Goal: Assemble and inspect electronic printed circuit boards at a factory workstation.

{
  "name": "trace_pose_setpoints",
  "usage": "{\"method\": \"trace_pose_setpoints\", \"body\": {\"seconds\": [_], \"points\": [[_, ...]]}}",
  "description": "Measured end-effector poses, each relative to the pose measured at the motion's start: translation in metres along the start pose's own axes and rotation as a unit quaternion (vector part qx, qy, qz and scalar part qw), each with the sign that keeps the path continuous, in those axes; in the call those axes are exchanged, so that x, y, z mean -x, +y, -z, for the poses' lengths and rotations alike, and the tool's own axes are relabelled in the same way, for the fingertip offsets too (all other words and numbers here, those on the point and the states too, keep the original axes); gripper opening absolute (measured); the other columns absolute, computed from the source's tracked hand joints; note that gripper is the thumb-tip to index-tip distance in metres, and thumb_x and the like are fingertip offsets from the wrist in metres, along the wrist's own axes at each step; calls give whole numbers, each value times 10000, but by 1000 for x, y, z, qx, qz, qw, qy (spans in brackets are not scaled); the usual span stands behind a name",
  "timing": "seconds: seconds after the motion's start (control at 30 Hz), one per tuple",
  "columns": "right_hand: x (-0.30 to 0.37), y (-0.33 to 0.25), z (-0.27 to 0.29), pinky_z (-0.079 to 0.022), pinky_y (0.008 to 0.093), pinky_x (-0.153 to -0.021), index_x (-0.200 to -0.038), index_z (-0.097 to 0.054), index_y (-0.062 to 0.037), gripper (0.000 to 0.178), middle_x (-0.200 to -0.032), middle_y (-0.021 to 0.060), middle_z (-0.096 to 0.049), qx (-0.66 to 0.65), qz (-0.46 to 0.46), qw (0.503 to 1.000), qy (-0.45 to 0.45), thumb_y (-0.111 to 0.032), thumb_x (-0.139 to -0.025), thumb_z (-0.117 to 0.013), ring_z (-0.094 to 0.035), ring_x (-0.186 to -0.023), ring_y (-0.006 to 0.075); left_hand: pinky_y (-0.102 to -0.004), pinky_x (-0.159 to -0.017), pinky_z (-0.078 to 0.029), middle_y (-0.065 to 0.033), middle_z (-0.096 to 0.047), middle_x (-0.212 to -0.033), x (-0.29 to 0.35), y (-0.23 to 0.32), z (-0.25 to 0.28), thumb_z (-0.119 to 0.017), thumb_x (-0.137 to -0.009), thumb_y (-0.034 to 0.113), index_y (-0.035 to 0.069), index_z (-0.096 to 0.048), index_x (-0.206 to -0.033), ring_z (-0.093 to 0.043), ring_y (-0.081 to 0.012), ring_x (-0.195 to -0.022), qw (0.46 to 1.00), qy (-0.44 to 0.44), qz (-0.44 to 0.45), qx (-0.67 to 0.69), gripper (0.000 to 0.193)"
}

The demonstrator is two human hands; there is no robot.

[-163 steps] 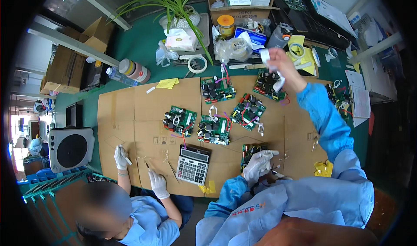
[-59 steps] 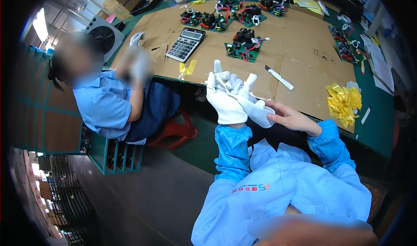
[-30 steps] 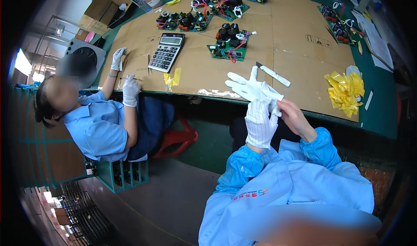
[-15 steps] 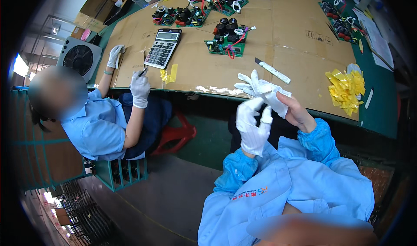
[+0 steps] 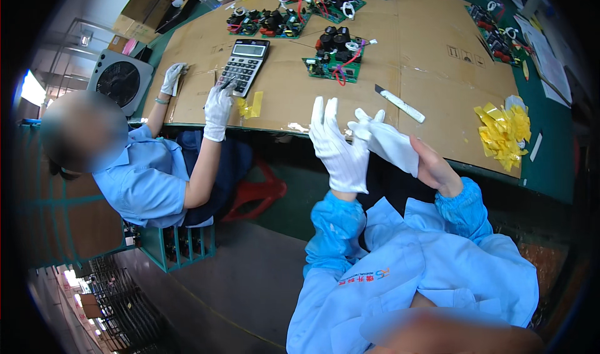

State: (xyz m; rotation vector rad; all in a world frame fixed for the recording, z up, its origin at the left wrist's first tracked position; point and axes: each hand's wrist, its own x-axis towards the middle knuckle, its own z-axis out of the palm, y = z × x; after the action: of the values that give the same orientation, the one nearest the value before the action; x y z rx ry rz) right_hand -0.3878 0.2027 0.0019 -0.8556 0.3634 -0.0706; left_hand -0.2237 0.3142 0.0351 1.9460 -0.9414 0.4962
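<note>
- Left hand (image 5: pixel 340 151), gloved, frame center: fingers extended; contact with white glove (image 5: pixel 394 148) unclear
- Right hand (image 5: pixel 435 168), bare, right of center: pinching white glove's cuff
- White glove: just right of left hand
- Cutter knife (image 5: pixel 403 105): above white glove

A sheet of cardboard (image 5: pixel 431 98) covers most of the green tabletop (image 5: pixel 556 173). Several boards (image 5: pixel 284 24) cluster toward its far edge; a lone board (image 5: pixel 336 60) lies nearer the middle, with a calculator (image 5: pixel 245 66) to its left. Close to the near edge lie some yellow tape (image 5: pixel 252 106) and a knife (image 5: pixel 400 103); a yellow heap (image 5: pixel 503 135) fills the near right corner. Beyond that corner, a white strip (image 5: pixel 535 146) lies on bare green.
</note>
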Motion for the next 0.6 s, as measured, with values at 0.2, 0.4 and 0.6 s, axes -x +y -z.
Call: {"method": "trace_pose_setpoints", "body": {"seconds": [0.2, 0.4, 0.6], "points": [[-5, -12, -40, -192, 403, -1206, -1565, -187, -48, 700, -1594, 123, -269, 15, 82, 996, -17, -488, -1047, -353, -239, -1482, 253, -423, -782, -476, -111, -637, -983, 56, 35, 13, -805, -742, 241, 54, -619, -1042, -596, -323, -896, 986, -96, -43, 127, 399], [-9, 0, -23, -254, 400, -1180, -1541, -209, 23, 651, -1558, 148, -338, 20, 81, 995, -57, -331, -1033, -410, -332, -1438, 255, -429, -741, -482, -116, -630, -903, 61, 32, 3, -720, -806, 149, 41, -619, -987, -591, -336, -833, 982, -100, -29, 158, 233], [-18, 14, -13, -290, 405, -1170, -1513, -234, 74, 644, -1542, 194, -356, -158, 94, 982, -30, -156, -934, -398, -366, -1422, 291, -429, -613, -450, -149, -583, -811, 62, 41, -2, -655, -831, 36, -3, -609, -942, -564, -359, -712, 960, -102, 9, 261, 126]]}}
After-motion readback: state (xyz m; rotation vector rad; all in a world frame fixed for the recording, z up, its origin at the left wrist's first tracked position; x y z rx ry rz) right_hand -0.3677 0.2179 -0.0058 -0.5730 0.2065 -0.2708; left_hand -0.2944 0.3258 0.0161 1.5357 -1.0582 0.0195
